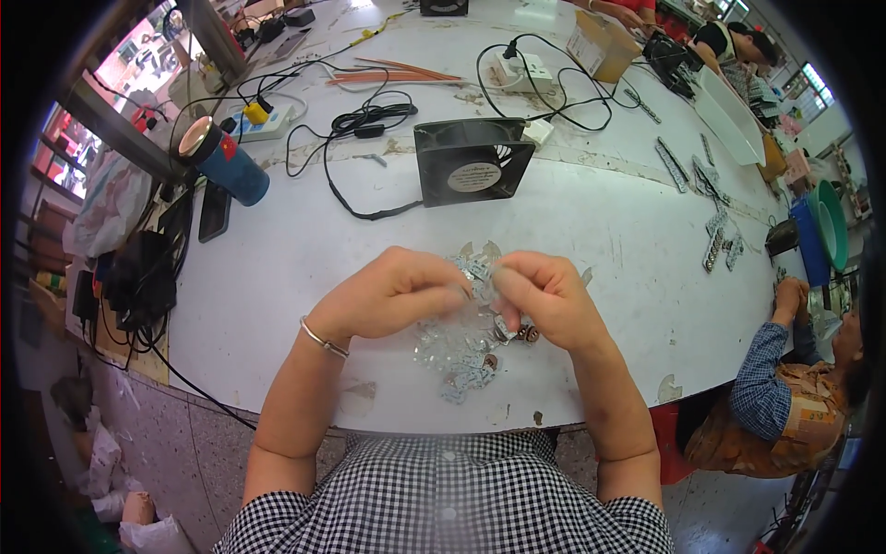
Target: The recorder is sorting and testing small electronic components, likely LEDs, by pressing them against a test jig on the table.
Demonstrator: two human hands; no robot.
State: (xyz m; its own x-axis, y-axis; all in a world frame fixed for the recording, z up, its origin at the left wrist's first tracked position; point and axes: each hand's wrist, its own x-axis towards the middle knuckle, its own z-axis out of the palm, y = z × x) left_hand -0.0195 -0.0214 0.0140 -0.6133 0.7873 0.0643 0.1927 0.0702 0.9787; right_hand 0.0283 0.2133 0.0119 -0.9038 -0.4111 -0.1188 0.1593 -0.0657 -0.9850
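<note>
Over the near middle of the white table [305, 212], my left hand [401, 294] and my right hand [546, 297] face each other with a small gap between the fingertips. Thumb and fingers are pinched on both; whatever lies in them is too small and blurred to name. Beneath and between the hands spreads a loose pile of small shiny silvery-blue pieces [466, 369], mixed with clear bits. A few small brownish round parts [528, 333] lie just under my right hand. My hands hide part of the pile.
A black box fan [472, 162] stands beyond my hands, its cable running left. At left are a blue tumbler [226, 162] and a phone [214, 210]. Silvery strips [711, 198] lie at right. Power strips [526, 72] and orange sticks [397, 74] are farther back. A person [784, 397] sits at right.
</note>
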